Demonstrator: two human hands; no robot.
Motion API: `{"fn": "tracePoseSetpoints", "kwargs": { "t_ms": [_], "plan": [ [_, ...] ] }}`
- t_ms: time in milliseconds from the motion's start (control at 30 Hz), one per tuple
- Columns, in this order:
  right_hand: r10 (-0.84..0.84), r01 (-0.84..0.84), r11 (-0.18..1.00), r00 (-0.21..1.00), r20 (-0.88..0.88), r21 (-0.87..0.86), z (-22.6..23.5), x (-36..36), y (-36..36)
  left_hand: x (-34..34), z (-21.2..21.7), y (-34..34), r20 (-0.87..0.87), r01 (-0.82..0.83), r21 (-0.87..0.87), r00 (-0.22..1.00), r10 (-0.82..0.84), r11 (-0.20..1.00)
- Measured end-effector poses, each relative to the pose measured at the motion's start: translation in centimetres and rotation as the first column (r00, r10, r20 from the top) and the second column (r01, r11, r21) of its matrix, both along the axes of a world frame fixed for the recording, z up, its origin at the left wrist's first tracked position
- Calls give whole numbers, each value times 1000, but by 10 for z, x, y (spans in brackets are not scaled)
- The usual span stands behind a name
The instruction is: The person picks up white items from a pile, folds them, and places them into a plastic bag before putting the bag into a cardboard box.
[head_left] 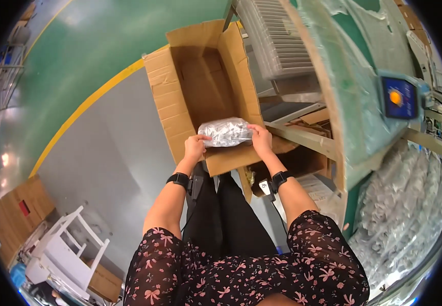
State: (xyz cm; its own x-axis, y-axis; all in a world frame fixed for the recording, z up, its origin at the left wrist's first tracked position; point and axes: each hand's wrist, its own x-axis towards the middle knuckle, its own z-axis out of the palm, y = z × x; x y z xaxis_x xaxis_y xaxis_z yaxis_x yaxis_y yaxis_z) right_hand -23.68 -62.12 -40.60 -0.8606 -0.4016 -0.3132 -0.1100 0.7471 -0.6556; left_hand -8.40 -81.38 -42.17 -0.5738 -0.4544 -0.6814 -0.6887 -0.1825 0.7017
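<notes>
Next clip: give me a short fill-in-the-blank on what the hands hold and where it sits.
1. The left hand and right hand hold a ____ plastic bag by its two ends.
2. The bag is over an open ____ box.
3. Each wrist wears a ____ band.
4. A ____ line divides the green and grey floor.

Missing words: silvery; cardboard; black; yellow

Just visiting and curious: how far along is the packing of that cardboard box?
Early, it seems. Already done: the cardboard box stands open, and its visible inside looks bare. In hand: the left hand and right hand hold a silvery plastic bag at the near edge of the box. Possibly left: clear bags lie heaped at the right.
</notes>
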Motion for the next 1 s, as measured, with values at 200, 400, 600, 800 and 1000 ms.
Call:
{"fn": "tracePoseSetpoints", "kwargs": {
  "t_ms": [200,400,600,800,1000],
  "plan": [
    [-43,39,993,998,35,109,-68,-1,8,-5,-49,12,108,44,51,993,-49,998],
    [-141,126,983,983,116,132,-90,14,16,10,-77,25,173,48,45,983,-55,998],
    [-88,64,939,995,56,337,-107,18,19,17,-119,52,206,326,-15,926,-316,945],
    [3,-27,869,999,50,494,-115,20,20,23,-125,64,198,469,-40,869,-453,882],
    [149,-197,729,980,129,655,-115,19,11,16,-112,64,359,736,-138,660,-659,662]
  ]
}}
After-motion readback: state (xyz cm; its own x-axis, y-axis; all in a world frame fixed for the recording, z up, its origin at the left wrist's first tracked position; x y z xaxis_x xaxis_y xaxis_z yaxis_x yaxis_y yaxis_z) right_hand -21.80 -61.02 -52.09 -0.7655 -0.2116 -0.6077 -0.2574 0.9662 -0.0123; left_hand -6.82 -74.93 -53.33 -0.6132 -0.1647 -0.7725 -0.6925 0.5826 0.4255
